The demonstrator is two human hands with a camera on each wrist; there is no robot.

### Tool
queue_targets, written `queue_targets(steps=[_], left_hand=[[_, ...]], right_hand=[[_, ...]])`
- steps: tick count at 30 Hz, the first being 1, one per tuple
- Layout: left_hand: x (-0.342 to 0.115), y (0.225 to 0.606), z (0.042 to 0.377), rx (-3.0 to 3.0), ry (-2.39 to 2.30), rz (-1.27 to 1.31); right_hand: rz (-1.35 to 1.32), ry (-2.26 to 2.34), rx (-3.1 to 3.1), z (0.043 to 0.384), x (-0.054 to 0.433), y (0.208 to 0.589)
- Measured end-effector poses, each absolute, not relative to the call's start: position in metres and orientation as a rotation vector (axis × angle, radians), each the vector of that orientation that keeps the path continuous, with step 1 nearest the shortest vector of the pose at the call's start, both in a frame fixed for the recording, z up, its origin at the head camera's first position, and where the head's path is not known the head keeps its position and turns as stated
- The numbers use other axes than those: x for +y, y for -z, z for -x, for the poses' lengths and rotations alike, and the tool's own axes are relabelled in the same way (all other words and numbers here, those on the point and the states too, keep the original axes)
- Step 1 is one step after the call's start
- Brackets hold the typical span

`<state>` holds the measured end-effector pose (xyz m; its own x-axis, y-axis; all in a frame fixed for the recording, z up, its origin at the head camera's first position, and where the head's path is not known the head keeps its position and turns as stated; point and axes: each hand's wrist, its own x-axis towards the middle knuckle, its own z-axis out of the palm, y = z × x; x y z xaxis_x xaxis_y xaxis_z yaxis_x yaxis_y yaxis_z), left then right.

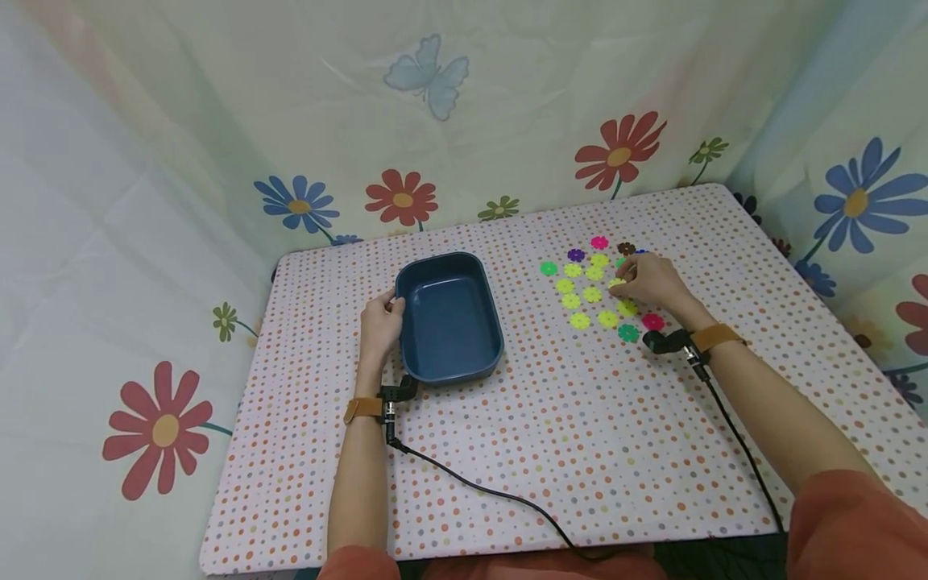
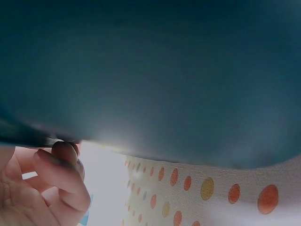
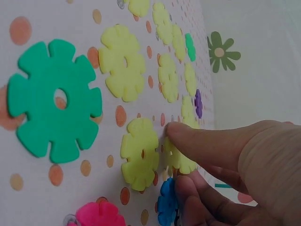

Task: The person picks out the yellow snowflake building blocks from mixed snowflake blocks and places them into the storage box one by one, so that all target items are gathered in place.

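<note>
A deep dark blue rectangular tray stands on the table, left of centre. My left hand holds its left rim, thumb on top; in the left wrist view the tray's side fills most of the picture above my curled fingers. To the right lie several notched plastic snowflake discs, mostly yellow. Among them my right hand pinches a yellow snowflake disc between thumb and fingers, close over the cloth. A blue disc lies right by those fingertips.
Other discs around are green, pink, purple and brown. A dotted cloth covers the table. Black cables run from both wrist cameras toward the front edge. Flowered curtains hang behind and at the sides.
</note>
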<state>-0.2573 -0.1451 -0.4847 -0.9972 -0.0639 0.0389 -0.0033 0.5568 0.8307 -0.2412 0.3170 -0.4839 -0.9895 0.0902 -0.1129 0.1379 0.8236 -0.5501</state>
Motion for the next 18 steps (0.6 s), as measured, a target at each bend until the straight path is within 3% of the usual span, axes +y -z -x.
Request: queue_targets(steps=[18], left_hand=[[-0.1448,0.4856,0.2554,-2.718,1.464,-0.064]], right_hand=[[-0.176,1.031,2.960,0.2343,0.3241,0.4852]])
